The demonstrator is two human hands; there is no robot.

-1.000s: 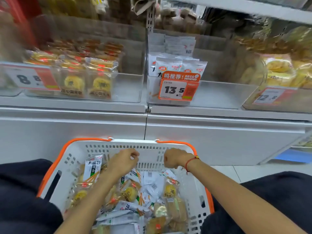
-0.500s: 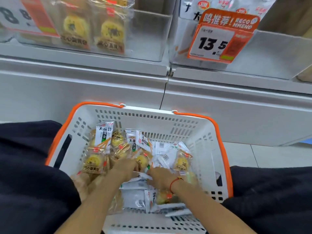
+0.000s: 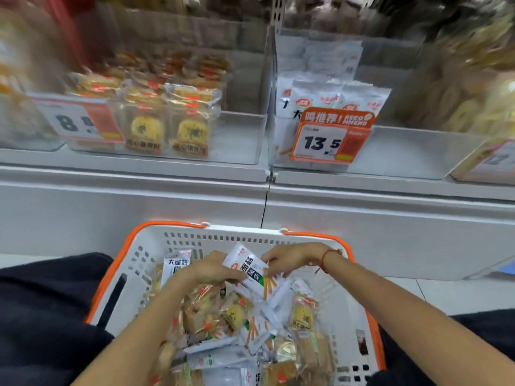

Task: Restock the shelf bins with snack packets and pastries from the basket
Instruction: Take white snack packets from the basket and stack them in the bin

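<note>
While your left hand [image 3: 211, 270] and right hand [image 3: 289, 257] hover over the white orange-rimmed plastic basket [image 3: 250, 235], both sets of fingers pinch one white snack packet [image 3: 249, 270] between them.

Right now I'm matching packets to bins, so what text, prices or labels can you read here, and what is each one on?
"13.5": orange price tag on the middle bin.
"鸣推荐! RECOMMEND": that tag's orange header.
"8.8", partly blurred: price tag on the egg-yolk pastry bin.
"大面筋": white snack packet standing in the basket.
"面筋", partly covered: white packet held in both hands.
Right bin's tag: too blurred to read.
</note>
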